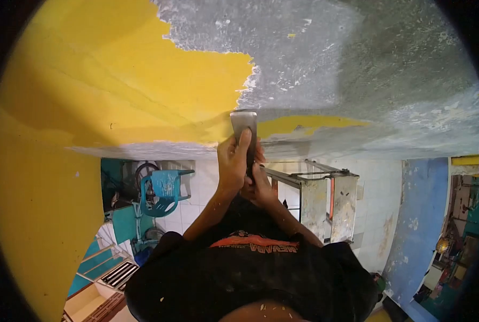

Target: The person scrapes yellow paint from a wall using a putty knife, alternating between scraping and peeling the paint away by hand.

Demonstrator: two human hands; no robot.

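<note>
A metal scraper (242, 121) points up at the wall, its wide blade at the edge of the yellow paint (196, 80). My left hand (233, 159) is wrapped round the scraper, with the thumb lying along its face near the blade. Lower down, my right hand (259, 185) is closed around the dark handle. Grey bare wall (304, 70) shows above and to the right of the blade, with a ragged, flaking paint border. A narrow yellow strip (304, 122) remains right of the blade.
Below the wall at left are a teal plastic chair (163, 188) and a bicycle (138, 214). A paint-stained metal stand (314, 204) is close by on the right, over white floor tiles (204, 182). A blue wall section (419, 214) lies farther right.
</note>
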